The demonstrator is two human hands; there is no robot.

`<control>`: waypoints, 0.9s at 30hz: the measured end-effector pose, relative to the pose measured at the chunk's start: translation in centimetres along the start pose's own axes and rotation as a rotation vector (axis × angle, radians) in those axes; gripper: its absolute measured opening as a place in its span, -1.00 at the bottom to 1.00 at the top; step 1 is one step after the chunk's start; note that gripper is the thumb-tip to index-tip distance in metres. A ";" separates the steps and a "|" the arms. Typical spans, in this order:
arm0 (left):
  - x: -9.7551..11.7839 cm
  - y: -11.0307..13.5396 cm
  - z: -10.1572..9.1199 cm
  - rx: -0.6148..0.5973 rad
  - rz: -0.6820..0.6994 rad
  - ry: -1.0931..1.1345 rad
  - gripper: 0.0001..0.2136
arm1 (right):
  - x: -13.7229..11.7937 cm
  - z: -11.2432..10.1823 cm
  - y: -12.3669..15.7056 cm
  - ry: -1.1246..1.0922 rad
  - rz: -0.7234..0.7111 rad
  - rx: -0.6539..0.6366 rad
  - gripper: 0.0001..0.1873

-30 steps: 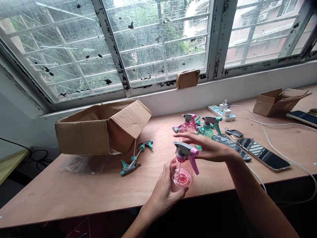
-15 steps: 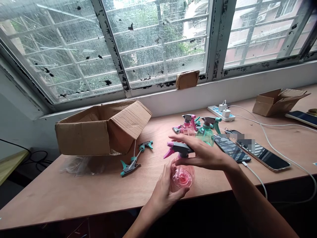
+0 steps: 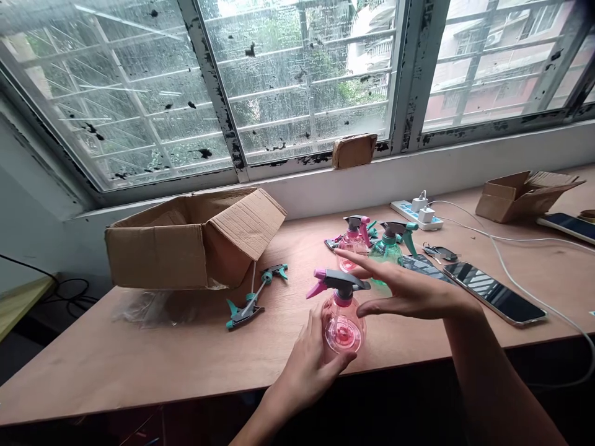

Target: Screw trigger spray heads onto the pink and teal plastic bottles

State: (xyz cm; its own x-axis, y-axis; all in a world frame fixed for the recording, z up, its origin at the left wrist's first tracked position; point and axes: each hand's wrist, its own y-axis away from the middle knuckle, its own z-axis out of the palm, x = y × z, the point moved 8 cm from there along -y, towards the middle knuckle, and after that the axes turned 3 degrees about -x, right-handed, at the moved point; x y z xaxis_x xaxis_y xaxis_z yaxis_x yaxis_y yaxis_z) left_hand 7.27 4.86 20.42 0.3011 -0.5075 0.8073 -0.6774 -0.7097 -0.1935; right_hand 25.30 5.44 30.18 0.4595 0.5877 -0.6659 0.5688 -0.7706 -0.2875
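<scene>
Left hand [image 3: 310, 360] cups a rounded, translucent pink bottle [image 3: 344, 327] — right hand [image 3: 406, 290] (splayed, empty) flanks its grey sprayer [image 3: 342, 282].

Left hand [image 3: 302, 365] and right hand [image 3: 413, 288], both bare, on uncovered arms.
The left hand has slim left fingers [image 3: 315, 322] and a thumb [image 3: 338, 365] with a rounded tip; behind those fingers, a narrow wrist [image 3: 277, 396] runs into a smooth left forearm [image 3: 258, 421], bare to the lower edge of view. The right hand has long, tapering right fingers [image 3: 365, 265] and a slender thumb below them; farther back from the fingers, the right forearm [image 3: 488, 365] is bare too, its lower part dim in shadow.
</scene>
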 end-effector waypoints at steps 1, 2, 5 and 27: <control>0.0 0.0 0.0 0.000 0.013 -0.009 -0.18 | -0.1 0.0 -0.1 -0.002 -0.010 0.012 -0.02; 0.0 0.0 0.0 0.002 0.025 -0.017 -0.16 | -0.3 0.0 -0.2 -0.002 -0.023 0.025 -0.09; -0.1 0.0 -0.1 0.017 0.043 -0.038 -0.14 | -1.1 0.4 -0.9 -0.006 -0.065 0.041 -0.17; -0.6 0.1 0.0 0.004 -0.011 0.016 -0.16 | -0.7 0.5 -1.9 -0.150 -0.147 0.004 -0.25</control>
State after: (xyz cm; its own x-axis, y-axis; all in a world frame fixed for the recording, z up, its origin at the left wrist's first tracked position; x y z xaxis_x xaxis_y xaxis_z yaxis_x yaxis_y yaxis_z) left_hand 7.06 5.09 19.93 0.2979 -0.4922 0.8179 -0.6713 -0.7172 -0.1871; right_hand 23.54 6.42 30.82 0.2653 0.6508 -0.7114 0.6195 -0.6804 -0.3915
